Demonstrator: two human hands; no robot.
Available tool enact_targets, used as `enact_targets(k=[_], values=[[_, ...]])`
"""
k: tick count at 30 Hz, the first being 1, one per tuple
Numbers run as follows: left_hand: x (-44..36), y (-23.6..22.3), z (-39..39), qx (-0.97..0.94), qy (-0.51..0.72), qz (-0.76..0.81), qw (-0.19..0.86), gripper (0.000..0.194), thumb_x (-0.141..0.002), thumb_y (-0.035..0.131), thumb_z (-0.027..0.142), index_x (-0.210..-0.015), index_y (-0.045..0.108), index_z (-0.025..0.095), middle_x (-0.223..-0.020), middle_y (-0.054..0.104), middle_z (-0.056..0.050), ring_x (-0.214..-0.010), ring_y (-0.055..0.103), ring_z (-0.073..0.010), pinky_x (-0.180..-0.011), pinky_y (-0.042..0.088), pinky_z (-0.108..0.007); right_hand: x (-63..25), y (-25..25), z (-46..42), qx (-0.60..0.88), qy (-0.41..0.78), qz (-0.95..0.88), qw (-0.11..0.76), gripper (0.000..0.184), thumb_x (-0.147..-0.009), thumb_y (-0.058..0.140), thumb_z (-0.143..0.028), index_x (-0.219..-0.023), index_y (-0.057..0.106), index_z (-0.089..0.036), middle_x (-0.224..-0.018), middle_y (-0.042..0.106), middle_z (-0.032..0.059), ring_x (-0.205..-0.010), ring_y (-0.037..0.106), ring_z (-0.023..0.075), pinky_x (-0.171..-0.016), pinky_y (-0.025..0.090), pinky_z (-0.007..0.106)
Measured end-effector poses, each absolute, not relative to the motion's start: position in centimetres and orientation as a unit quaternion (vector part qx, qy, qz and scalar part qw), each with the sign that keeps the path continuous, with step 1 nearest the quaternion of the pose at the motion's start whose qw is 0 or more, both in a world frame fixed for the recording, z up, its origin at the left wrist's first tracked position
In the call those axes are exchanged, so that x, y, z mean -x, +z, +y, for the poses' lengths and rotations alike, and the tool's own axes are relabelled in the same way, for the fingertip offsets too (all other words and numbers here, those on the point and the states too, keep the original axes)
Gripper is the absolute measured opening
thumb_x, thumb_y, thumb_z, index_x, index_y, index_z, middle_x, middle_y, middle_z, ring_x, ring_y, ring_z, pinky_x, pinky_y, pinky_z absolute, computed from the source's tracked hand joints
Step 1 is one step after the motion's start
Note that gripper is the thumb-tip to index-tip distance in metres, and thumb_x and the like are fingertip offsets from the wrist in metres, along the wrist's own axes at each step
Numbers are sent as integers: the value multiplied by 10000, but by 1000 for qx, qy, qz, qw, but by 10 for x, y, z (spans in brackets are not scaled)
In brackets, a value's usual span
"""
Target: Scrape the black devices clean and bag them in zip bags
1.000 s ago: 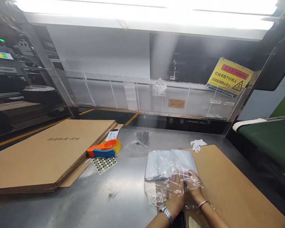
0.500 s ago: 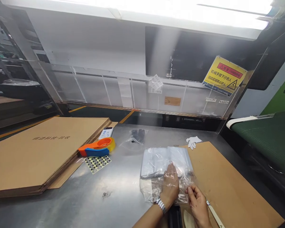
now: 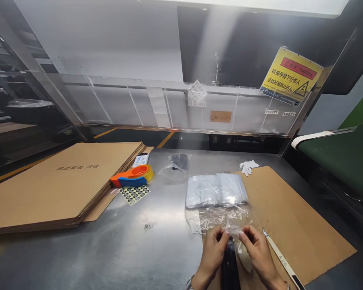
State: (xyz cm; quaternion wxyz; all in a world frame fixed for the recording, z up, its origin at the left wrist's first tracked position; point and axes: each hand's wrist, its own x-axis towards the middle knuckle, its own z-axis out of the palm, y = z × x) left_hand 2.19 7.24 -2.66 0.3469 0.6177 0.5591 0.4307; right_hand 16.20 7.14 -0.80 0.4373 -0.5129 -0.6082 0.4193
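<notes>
My left hand [image 3: 212, 250] and my right hand [image 3: 256, 250] are side by side at the front of the table, thumbs against fingertips. Between them they pinch the edge of a clear plastic bag [image 3: 234, 230]. Just beyond lies a pack of flat clear plastic bags [image 3: 216, 191], its loose film spreading toward my fingers; whether the pinched film is separate from it, I cannot tell. A long black object [image 3: 230, 266] lies below and between my hands. To the right of my right hand is a light-handled craft knife [image 3: 281, 257] marked A26.
A cardboard sheet [image 3: 302, 229] lies on the metal table [image 3: 117, 253] at right, with a white glove [image 3: 248, 166] behind it. At left are stacked cartons [image 3: 63, 181], an orange-and-blue tape dispenser [image 3: 133, 177], a sticker sheet [image 3: 135, 194] and a bagged black item [image 3: 179, 162].
My left hand has come off the bag pack and drawn back toward me. It now pinches the film opposite my right hand. The view has tilted down slightly.
</notes>
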Motion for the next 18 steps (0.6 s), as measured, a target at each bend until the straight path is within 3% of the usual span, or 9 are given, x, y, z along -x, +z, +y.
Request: enact_targets(k=[2, 4, 6, 9, 12, 15, 18], values=[[-18, -32, 63, -598, 449, 588, 311, 289, -872, 410, 319, -707, 562, 137, -638, 551, -25, -619, 511, -144, -594, 414, -264, -164, -6, 69, 525, 400, -615, 431, 262, -851, 497, -417, -801, 559, -168, -752, 564, 18, -714, 522, 149, -651, 415, 244], [-14, -34, 54, -603, 472, 596, 241, 182, -846, 454, 227, -922, 593, 136, -865, 596, -83, -839, 537, -196, -751, 431, -330, -160, -1, 65, 512, 379, -651, 414, 215, -866, 486, -373, -822, 570, -180, -792, 570, 25, -754, 521, 156, -685, 406, 254], [-11, -33, 47, -656, 494, 560, 112, 296, -831, 457, 131, -1107, 553, 176, -1013, 577, -94, -964, 504, -204, -834, 419, -351, -153, 6, 60, 465, 336, -725, 381, 193, -893, 439, -311, -814, 568, -192, -795, 567, 27, -762, 514, 158, -696, 405, 264], [-1, -27, 42, -713, 485, 503, -54, 320, -819, 457, 54, -1072, 588, 200, -870, 574, -54, -807, 504, -164, -706, 435, -285, -143, 10, 53, 405, 224, -813, 354, 204, -922, 356, -228, -852, 546, -202, -802, 577, 30, -762, 528, 155, -692, 426, 268], [15, -25, 39, -670, 480, 559, -91, 301, -809, 490, 46, -1047, 609, 186, -820, 519, -51, -777, 483, -160, -675, 431, -275, -143, -5, 40, 459, 82, -812, 352, 202, -928, 350, -253, -954, 542, -195, -836, 617, 50, -786, 594, 172, -682, 461, 279], [27, -34, 30, -633, 445, 624, -110, 308, -810, 521, 77, -1081, 603, 200, -767, 480, -34, -749, 467, -159, -668, 416, -279, -149, -40, 17, 550, -50, -803, 224, 288, -908, 380, -373, -803, 573, -185, -648, 626, 49, -572, 630, 212, -473, 427, 279], [29, -53, 16, -651, 385, 648, -90, 247, -825, 507, 103, -1023, 623, 196, -667, 497, -9, -656, 455, -158, -620, 373, -291, -158, -74, -3, 616, -65, -781, 86, 312, -893, 362, -338, -734, 589, -195, -511, 608, 43, -436, 606, 236, -382, 363, 274]])
